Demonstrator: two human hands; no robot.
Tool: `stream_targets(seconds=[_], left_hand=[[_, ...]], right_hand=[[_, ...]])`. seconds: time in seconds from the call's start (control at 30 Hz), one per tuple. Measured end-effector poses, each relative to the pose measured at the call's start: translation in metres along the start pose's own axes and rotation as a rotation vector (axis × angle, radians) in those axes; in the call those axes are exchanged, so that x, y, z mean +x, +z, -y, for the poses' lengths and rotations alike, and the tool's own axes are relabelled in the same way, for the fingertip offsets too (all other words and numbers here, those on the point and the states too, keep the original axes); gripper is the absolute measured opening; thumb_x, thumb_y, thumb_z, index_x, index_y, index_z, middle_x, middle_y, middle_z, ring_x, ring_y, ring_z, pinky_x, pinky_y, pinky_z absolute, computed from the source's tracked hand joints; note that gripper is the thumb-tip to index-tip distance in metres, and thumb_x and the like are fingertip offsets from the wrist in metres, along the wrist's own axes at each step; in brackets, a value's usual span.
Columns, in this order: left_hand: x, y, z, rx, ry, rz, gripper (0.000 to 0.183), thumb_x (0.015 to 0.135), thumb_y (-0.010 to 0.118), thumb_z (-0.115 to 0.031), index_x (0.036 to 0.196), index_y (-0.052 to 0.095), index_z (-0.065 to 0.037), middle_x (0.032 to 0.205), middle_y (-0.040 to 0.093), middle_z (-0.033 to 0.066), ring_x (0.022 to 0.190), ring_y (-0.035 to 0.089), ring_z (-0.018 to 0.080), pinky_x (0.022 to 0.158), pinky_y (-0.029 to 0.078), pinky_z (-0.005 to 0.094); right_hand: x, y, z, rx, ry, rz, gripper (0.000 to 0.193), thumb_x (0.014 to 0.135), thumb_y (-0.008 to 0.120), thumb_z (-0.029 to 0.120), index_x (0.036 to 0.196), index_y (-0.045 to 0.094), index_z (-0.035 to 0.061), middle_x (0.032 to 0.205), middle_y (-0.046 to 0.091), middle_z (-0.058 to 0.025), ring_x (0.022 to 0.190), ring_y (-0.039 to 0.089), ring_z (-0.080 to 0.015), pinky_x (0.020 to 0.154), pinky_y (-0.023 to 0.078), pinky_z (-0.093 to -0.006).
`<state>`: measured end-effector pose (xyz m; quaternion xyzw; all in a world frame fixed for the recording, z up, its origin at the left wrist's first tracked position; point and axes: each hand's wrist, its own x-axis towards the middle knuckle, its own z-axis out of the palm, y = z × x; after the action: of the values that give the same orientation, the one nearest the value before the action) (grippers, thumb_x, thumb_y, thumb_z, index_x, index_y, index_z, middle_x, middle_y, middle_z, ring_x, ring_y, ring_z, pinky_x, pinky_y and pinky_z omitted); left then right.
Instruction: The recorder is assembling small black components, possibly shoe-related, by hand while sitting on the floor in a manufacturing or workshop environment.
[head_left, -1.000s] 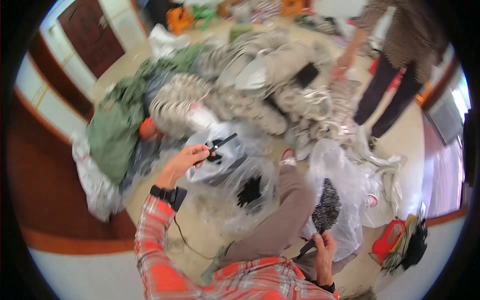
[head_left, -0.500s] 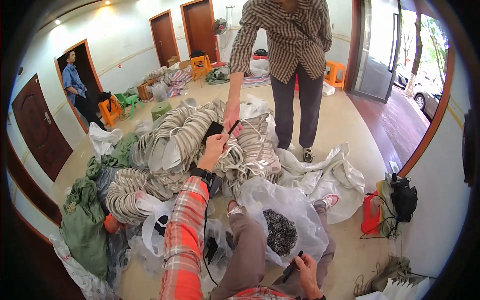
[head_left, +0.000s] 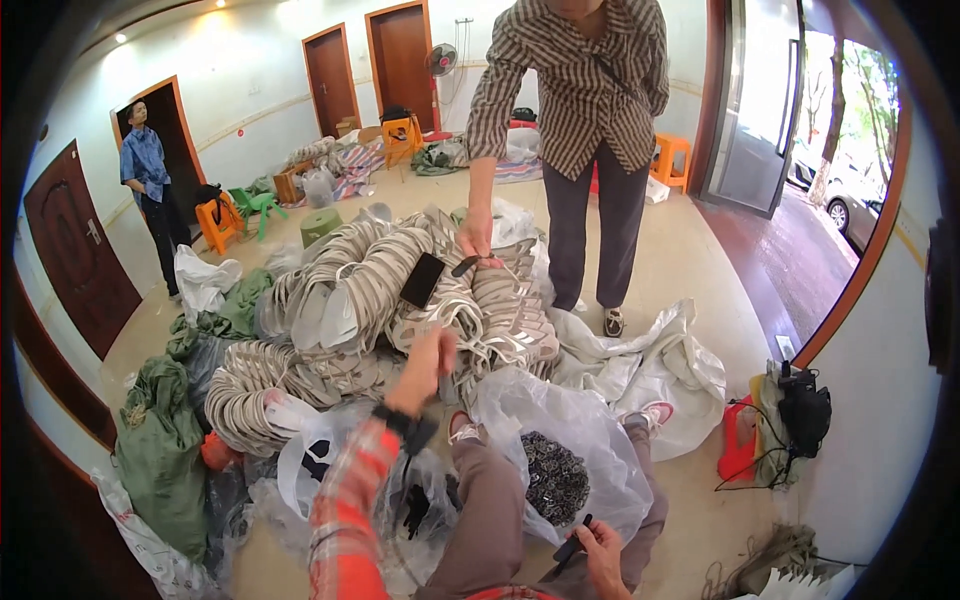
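My left hand (head_left: 428, 365), blurred, is over the near side of a pile of bundled grey-and-beige shoe uppers (head_left: 385, 260); its fingers are too smeared to read. Beyond it, a dark phone (head_left: 422, 280) lies on the pile. A person in a checked shirt (head_left: 575, 90) reaches down and holds a short black strip (head_left: 466, 265). Near my right thigh, my right hand (head_left: 603, 555) is closed on a black strap (head_left: 568, 548). Between my legs, a clear plastic bag (head_left: 620, 475) holds many small dark metal-looking pieces (head_left: 556, 477).
Green sacks (head_left: 160, 460) and plastic bags lie to the left. A white sack (head_left: 650, 365) spreads at the person's feet. A black bag (head_left: 803, 408) stands by the right wall, near an open glass door (head_left: 755, 110). Another person (head_left: 148, 185) stands by a far-left doorway.
My left hand has drawn back toward me, away from the black strip, which the person in the checked shirt now holds. My right hand stays low with its strap.
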<state>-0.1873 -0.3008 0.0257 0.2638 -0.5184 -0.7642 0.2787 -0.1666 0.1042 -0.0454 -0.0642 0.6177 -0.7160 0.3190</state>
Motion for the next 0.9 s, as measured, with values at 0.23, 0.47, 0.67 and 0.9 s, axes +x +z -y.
stream_targets(seconds=[0.23,0.47,0.67,0.9], left_hand=[[-0.209,-0.039,0.12,0.755,0.199,-0.036,0.052,0.088,0.042,-0.036,0.05,0.039,-0.001,0.043,0.035,0.0108,0.039,0.034,0.0183,0.042,0.023,0.0366],[-0.263,-0.03,0.132,1.053,0.581,-0.144,0.037,0.067,0.067,-0.026,0.045,0.042,-0.011,0.042,0.038,0.0045,0.041,0.041,0.0235,0.048,0.03,0.0336],[-0.256,-0.04,0.136,1.14,0.593,-0.215,0.037,0.068,0.067,-0.022,0.044,0.04,-0.009,0.042,0.039,0.0053,0.041,0.041,0.0238,0.046,0.029,0.0349],[-0.254,-0.044,0.135,1.141,0.546,-0.276,0.034,0.072,0.064,-0.021,0.048,0.045,-0.006,0.046,0.043,0.0101,0.042,0.041,0.0252,0.047,0.033,0.0345]], right_hand=[[0.002,0.018,-0.012,-0.057,0.008,0.046,0.013,0.082,0.056,0.011,0.085,0.056,-0.0019,0.075,0.062,-0.0075,0.067,0.057,-0.0114,0.063,0.045,-0.0221],[-0.01,0.034,-0.017,-0.141,0.052,0.179,0.015,0.084,0.055,0.015,0.081,0.055,0.0,0.076,0.062,-0.0058,0.066,0.056,-0.0091,0.06,0.045,-0.0222],[-0.015,0.029,-0.013,-0.158,0.025,0.177,0.016,0.085,0.054,0.016,0.083,0.055,0.0009,0.076,0.061,-0.0044,0.065,0.055,-0.0085,0.06,0.044,-0.0222],[-0.013,0.033,-0.009,-0.227,0.053,0.179,0.017,0.084,0.054,0.018,0.084,0.055,0.0007,0.075,0.06,-0.0042,0.067,0.054,-0.0087,0.062,0.043,-0.0221]])
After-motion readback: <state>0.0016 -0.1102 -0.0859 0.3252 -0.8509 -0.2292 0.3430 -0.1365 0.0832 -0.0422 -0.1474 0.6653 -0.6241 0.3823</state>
